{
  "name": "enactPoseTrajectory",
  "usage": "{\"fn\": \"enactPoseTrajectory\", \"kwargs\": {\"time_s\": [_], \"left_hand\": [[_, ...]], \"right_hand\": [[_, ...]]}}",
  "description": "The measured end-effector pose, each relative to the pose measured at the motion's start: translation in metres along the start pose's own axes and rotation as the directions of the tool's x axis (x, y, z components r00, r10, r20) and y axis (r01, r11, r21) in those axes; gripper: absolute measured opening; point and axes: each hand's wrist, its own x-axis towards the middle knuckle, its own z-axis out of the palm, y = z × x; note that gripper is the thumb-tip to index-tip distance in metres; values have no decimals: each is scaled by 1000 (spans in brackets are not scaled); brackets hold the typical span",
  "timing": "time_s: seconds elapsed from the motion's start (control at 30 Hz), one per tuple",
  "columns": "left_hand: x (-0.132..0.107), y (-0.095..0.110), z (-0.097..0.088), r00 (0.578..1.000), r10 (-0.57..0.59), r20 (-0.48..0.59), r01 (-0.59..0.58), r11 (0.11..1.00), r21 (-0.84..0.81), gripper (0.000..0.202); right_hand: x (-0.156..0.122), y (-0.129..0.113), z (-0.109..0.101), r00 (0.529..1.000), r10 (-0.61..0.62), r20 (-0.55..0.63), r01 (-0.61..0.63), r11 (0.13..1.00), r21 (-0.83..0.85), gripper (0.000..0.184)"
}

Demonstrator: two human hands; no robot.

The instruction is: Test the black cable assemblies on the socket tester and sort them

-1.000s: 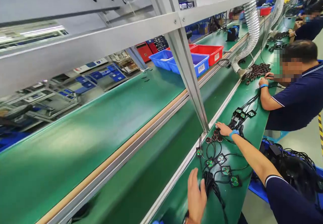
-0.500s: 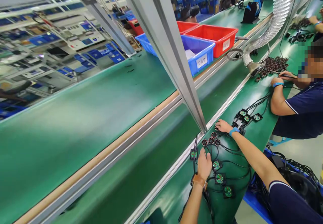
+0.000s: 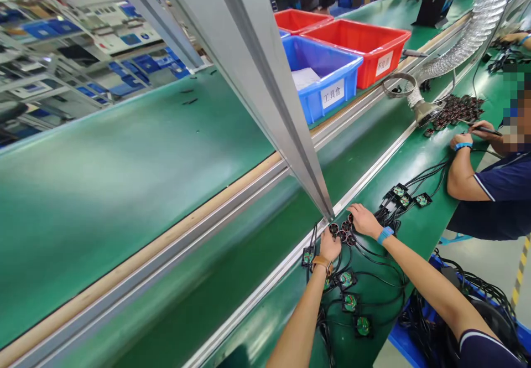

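Several small round black motors with reddish rims sit clustered on the green bench by the metal post, thin black cables running from them. My left hand, with a brown watch strap, is at the near-left side of the cluster, its fingers and thumb curled about one motor. On the far-right side, my right hand, wearing a blue wrist strap, has its bent fingertips on another motor, partly covered. Square black modules with green circuit boards lie nearer me, joined to black cables.
A metal post rises beside the cluster. Beyond the rail stand a blue bin and red bins. More modules lie to the right, near a co-worker's arm. Below is a blue crate of cables.
My left hand has moved forward from beside the modules to the motors, and its fingers have curled. My right hand has come closer to the cluster, bringing a motor in. The camera view has shifted.
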Motion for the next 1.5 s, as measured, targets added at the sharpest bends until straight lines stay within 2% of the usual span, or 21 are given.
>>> {"fn": "enactPoseTrajectory", "kwargs": {"time_s": [0.13,0.23,0.33,0.4,0.5,0.6,0.7,0.9,0.97,1.0,1.1,1.17,1.23,1.3,1.4,1.5], "left_hand": [[4,-7,5,997,36,64,-27,990,-138,52],[2,-14,11,996,58,75,-40,974,-224,62],[1,-21,18,994,60,91,-18,914,-406,69],[0,-26,22,994,38,102,18,867,-498,68],[-2,-30,27,995,-23,96,71,848,-525,71],[-2,-30,28,995,-40,88,83,827,-556,79],[0,-27,29,996,-22,91,71,808,-584,79],[-3,-22,28,994,-50,95,96,810,-579,77],[-6,-19,23,995,-40,86,81,833,-548,81],[-8,-17,20,998,-2,62,33,865,-501,82],[-12,-7,9,981,196,1,-191,958,-213,75],[-12,0,1,965,260,38,-261,965,-1,68],[-10,7,-3,965,241,102,-255,953,164,66],[-7,11,-5,968,218,127,-244,933,263,65],[-3,13,-2,972,207,113,-231,932,280,64],[0,10,2,971,212,111,-233,940,250,72]], "right_hand": [[-10,-4,-16,963,-243,116,241,970,27,65],[-9,-11,-23,930,-309,198,315,949,4,73],[-6,-21,-24,917,-311,250,331,943,-39,71],[-6,-26,-24,917,-307,256,333,940,-68,76],[-7,-32,-25,918,-295,265,332,937,-107,82],[-8,-35,-27,914,-279,294,326,937,-127,67],[-7,-37,-25,917,-265,299,314,940,-132,54],[-10,-50,-18,950,-174,259,234,946,-224,65],[-12,-52,-16,958,-149,245,217,935,-279,66],[-13,-52,-16,961,-132,242,203,931,-302,65],[-15,-51,-15,964,-77,253,161,931,-328,51],[-13,-49,-14,962,-41,270,129,940,-317,42],[-11,-48,-13,957,-23,289,109,952,-286,38],[-8,-46,-10,955,-24,295,101,964,-248,38],[-4,-42,-6,953,-51,298,116,972,-203,47],[-3,-35,-4,944,-101,315,159,973,-165,53]]}}
